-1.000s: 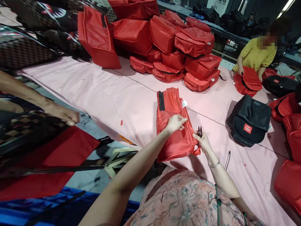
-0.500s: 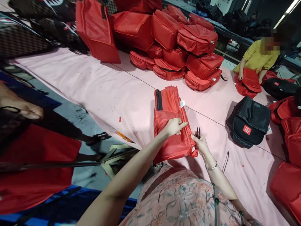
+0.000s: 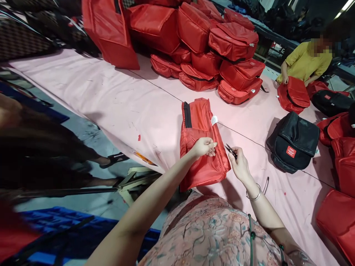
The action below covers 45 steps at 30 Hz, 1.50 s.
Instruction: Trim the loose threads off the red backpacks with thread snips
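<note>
A red bag (image 3: pixel 198 173) lies on the pink-covered table right in front of me, with a black zip and a white tag on its far part. Over its middle is my left hand (image 3: pixel 205 146), thumb and forefinger pinched together near the bag's right seam. Whatever sits in that pinch is too small to make out. Just right of the same seam, my right hand (image 3: pixel 240 164) grips small dark thread snips (image 3: pixel 232 151), their points slightly apart and aimed up-left toward the bag.
Red bags (image 3: pixel 199 62) are piled at the back. A black bag (image 3: pixel 294 142) stands to the right, near more red bags (image 3: pixel 337 225). A co-worker in yellow (image 3: pixel 307 61) handles a red bag. Another person (image 3: pixel 41 155) passes at left beside blue pallets (image 3: pixel 66 229).
My right hand has come off the bag's edge, and the snips have tipped from upright toward the seam. My left forefinger has curled into a pinch. The person at left has moved with red material.
</note>
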### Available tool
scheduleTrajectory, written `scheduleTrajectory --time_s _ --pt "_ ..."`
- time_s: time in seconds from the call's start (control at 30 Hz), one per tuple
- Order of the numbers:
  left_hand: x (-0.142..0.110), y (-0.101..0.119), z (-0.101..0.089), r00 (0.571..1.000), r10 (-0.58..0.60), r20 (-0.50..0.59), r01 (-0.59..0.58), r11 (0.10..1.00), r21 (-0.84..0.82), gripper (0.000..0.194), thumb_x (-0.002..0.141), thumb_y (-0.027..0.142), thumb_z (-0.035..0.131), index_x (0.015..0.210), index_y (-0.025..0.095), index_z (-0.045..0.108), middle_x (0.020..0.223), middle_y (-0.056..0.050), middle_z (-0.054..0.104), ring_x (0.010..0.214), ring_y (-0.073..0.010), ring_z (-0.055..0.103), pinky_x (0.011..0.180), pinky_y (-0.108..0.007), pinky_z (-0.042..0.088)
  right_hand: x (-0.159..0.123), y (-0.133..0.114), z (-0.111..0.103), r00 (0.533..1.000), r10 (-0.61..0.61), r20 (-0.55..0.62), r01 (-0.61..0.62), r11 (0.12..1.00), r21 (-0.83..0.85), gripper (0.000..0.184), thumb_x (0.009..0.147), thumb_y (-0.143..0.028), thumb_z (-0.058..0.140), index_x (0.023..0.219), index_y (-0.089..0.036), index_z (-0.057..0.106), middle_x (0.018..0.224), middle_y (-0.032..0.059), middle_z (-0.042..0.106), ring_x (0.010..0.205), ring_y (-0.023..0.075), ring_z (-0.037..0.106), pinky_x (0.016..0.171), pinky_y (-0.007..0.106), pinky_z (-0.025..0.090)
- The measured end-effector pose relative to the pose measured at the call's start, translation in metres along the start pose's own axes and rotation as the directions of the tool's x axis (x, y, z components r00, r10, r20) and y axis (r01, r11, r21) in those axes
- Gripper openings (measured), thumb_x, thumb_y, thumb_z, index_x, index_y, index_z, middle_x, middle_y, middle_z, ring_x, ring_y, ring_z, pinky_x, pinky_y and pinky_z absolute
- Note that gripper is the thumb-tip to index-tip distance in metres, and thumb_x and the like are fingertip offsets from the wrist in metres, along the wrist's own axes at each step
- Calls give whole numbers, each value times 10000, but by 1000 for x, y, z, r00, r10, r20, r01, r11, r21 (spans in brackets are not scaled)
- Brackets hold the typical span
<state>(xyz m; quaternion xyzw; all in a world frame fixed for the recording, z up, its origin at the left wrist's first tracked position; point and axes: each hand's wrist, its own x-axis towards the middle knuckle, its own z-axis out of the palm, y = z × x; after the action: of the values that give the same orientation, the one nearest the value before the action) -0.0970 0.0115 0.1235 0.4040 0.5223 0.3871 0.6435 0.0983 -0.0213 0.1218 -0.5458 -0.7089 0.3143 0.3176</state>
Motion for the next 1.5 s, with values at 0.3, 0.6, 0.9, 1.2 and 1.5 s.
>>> scheduleTrajectory --time_s 0.3,0.6,0.9,1.2,1.5 --pt "-2 5 2 1000 -26 8 26 1000 -13 386 675 427 704 636 152 436 486 8 580 418 -94 578 405 -165 429 9 -13 3 976 -202 80 217 874 -435 187 910 -248 406 939 -179 578 879 73 625 814 193 554 734 290 392" --pt "1 2 0 1000 -21 15 21 1000 4 361 695 423 684 654 155 445 490 4 584 431 -105 586 418 -179 446 15 -22 0 980 -153 127 197 844 -498 144 902 -238 431 929 -201 567 864 60 625 764 186 555 669 278 359" --pt "2 3 3 1000 -10 7 10 1000 18 386 687 444 687 648 157 431 501 10 566 443 -112 591 414 -183 438 17 -23 -6 979 -120 164 179 892 -415 148 918 -289 428 932 -207 550 876 45 628 796 177 566 657 257 365" --pt "3 3 5 1000 -7 -5 7 1000 29 371 695 420 681 637 156 426 481 13 560 427 -115 586 395 -178 426 17 -31 -4 981 -113 159 186 791 -583 175 928 -294 404 938 -208 555 867 42 621 756 172 556 638 261 340" --pt "1 5 6 1000 -13 -26 14 999 35 334 725 390 660 646 157 434 482 8 568 422 -110 577 400 -179 421 20 -24 -3 970 -185 159 243 790 -563 189 914 -262 401 909 -193 577 802 47 614 739 170 547 687 262 362"
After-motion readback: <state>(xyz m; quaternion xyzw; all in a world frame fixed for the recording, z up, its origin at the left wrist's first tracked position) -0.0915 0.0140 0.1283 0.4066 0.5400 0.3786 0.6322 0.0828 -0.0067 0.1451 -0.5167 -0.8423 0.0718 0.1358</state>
